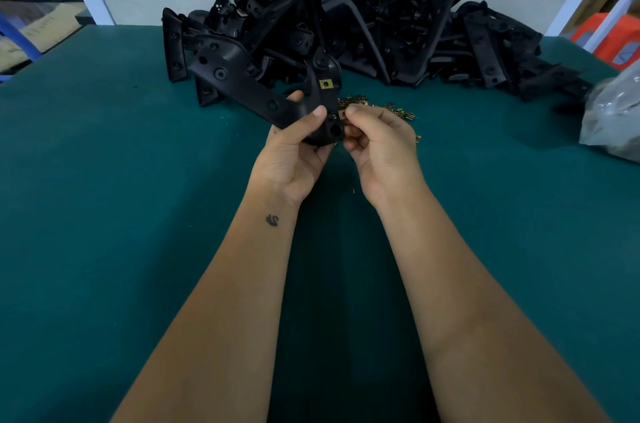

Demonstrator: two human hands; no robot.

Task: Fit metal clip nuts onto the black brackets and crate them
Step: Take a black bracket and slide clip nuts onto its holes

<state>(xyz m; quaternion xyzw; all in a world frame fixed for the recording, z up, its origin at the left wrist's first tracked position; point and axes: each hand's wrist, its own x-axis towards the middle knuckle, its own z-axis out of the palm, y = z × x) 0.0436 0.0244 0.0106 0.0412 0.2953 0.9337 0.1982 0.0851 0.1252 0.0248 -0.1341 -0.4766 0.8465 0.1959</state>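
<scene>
My left hand (pixel 294 152) grips a black bracket (pixel 242 83) above the green table, its long arm pointing up and left. One brass clip nut (pixel 326 84) sits fitted on the bracket's upper tab. My right hand (pixel 377 145) pinches a second clip nut (pixel 343 114) against the bracket's right edge, mostly hidden by my fingertips. A small heap of loose clip nuts (pixel 391 109) lies on the table just behind my right hand.
A big pile of black brackets (pixel 363 27) fills the back of the green table (pixel 104 214) against a white wall. A grey plastic bag (pixel 613 117) rests at the right edge. A red stool (pixel 609 37) stands beyond the table, right.
</scene>
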